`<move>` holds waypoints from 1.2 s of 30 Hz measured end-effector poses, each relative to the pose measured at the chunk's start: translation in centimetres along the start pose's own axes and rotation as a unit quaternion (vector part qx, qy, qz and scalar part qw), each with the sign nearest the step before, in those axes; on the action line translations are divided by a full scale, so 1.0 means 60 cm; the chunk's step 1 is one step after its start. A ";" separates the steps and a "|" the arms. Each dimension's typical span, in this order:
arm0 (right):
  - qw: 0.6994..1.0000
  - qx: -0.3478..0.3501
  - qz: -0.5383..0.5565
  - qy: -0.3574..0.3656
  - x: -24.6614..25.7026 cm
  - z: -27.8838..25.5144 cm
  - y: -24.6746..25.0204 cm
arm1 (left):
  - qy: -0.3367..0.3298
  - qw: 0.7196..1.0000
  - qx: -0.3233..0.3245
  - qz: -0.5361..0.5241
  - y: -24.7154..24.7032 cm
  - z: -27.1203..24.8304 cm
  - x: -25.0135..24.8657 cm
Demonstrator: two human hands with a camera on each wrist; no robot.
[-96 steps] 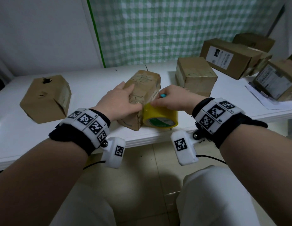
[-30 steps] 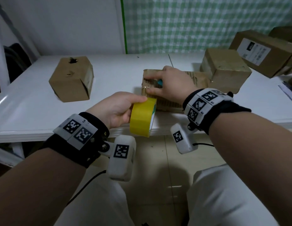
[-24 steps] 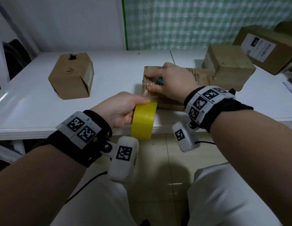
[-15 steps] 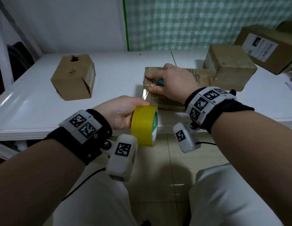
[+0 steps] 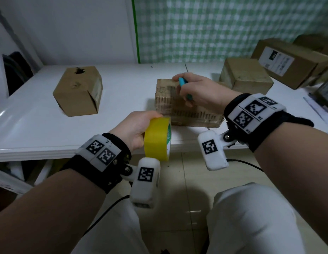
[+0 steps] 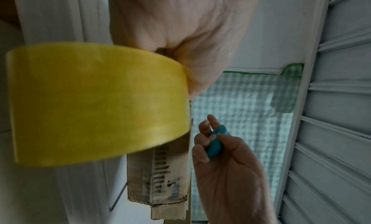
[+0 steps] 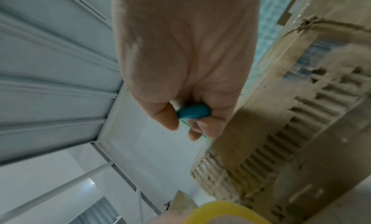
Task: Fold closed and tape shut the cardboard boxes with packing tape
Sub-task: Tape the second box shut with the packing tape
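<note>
Box (image 5: 185, 107) near table edge, long axis left-right. Left hand (image 5: 135, 129) grips tape roll (image 5: 156, 139) just near-left of box. Right hand (image 5: 200, 92), over box top, fingers curled round teal cutter (image 5: 183, 83).

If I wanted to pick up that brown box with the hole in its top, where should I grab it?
Grab the box with the hole by its two opposite side walls, coming down from above. It sits flat on the table with open space around it, its sides look plain and flat, and the punched-in top would likely be a weak place to press.
</note>
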State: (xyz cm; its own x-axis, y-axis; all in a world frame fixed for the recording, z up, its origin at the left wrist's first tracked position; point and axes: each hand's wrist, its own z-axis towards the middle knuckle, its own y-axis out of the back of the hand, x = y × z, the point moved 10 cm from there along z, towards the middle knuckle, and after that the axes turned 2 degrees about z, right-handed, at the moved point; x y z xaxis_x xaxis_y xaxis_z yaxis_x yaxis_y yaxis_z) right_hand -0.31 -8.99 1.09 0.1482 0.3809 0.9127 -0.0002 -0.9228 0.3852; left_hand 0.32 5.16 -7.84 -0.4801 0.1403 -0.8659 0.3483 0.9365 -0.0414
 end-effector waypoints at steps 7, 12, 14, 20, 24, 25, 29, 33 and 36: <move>0.989 0.066 0.123 -0.056 -0.020 -0.025 -0.026 | -0.024 0.999 0.004 -0.021 -0.001 -0.004 -0.003; 0.996 0.075 0.024 -0.034 -0.021 -0.025 -0.031 | -0.032 0.999 0.011 -0.027 0.000 -0.008 -0.003; 0.998 0.061 -0.018 -0.014 -0.018 -0.021 -0.026 | -0.041 0.999 0.007 -0.026 0.001 -0.009 -0.006; 0.933 -0.021 -0.349 0.090 0.015 -0.010 -0.031 | -0.053 0.998 0.019 -0.027 -0.002 -0.007 -0.009; 0.875 -0.027 -0.464 0.133 0.029 -0.005 -0.055 | -0.060 0.998 0.021 -0.019 -0.002 -0.006 -0.011; 0.865 -0.020 -0.483 0.137 0.030 -0.004 -0.062 | -0.062 0.998 0.025 -0.016 -0.003 -0.007 -0.012; 0.832 -0.008 -0.534 0.151 0.031 0.005 -0.079 | -0.072 0.996 0.047 -0.004 -0.011 -0.008 -0.015; 0.811 -0.012 -0.561 0.167 0.035 0.012 -0.089 | -0.063 0.998 0.022 -0.015 -0.001 -0.002 -0.012; 0.800 -0.011 -0.575 0.172 0.037 0.015 -0.095 | -0.057 0.998 0.015 -0.018 0.005 0.002 -0.011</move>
State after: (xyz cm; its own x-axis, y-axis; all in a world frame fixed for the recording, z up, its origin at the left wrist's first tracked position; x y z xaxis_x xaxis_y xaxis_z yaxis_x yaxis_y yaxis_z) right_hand 0.89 -2.94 0.80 -0.2183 0.9737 -0.0649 -0.0781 0.0488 0.9957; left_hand 0.84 5.28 -7.38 -0.3986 0.0677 -0.9146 0.3568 0.9301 -0.0867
